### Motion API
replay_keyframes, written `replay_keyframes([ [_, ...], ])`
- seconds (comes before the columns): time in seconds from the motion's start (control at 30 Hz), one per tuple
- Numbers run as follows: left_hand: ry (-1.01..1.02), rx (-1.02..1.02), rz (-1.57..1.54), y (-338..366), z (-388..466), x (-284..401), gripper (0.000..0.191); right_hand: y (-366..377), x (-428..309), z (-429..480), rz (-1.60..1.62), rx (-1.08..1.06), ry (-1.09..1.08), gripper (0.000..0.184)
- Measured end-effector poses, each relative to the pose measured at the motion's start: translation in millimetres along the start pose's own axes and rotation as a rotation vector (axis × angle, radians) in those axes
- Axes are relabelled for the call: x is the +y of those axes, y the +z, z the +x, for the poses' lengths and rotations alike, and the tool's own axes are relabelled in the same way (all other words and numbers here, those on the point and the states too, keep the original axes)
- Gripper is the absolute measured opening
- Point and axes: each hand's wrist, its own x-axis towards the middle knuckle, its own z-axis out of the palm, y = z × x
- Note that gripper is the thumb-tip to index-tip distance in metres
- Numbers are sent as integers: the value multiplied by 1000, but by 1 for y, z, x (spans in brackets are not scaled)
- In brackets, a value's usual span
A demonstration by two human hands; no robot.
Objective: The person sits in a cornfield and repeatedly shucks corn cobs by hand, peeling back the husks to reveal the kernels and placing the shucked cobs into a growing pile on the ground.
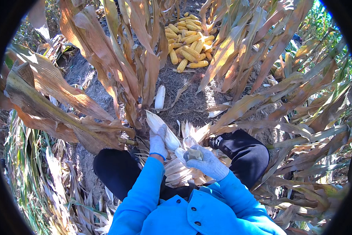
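My left hand (159, 143), in a pale knit glove, is closed around an ear of corn in its dry white husk (167, 132). The ear slants from upper left down toward my other hand. My right hand (206, 161), gloved alike, is at the lower end of the ear, its fingers curled around a piece of pale husk (194, 154); whether that piece is joined to the ear I cannot tell. Between my knees lies a heap of stripped husks (180, 174). Farther forward, a pile of bare yellow corn ears (190, 44) rests on the ground.
Dry standing corn stalks with brown leaves (105, 58) rise on the left, and more leaning stalks (299, 102) crowd the right. A pale husked ear (160, 97) lies on the soil ahead, another pale husk piece (217, 111) to its right. Fallen leaves (58, 176) cover the lower left.
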Motion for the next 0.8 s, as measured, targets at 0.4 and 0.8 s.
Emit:
replay_keyframes([
  [0.4,176,-155,315,8,-31,16,45,24,39,67,-273,82,78,82],
  [0.8,146,-389,623,15,-60,82,36,6,85,51,370,-361,161,84],
])
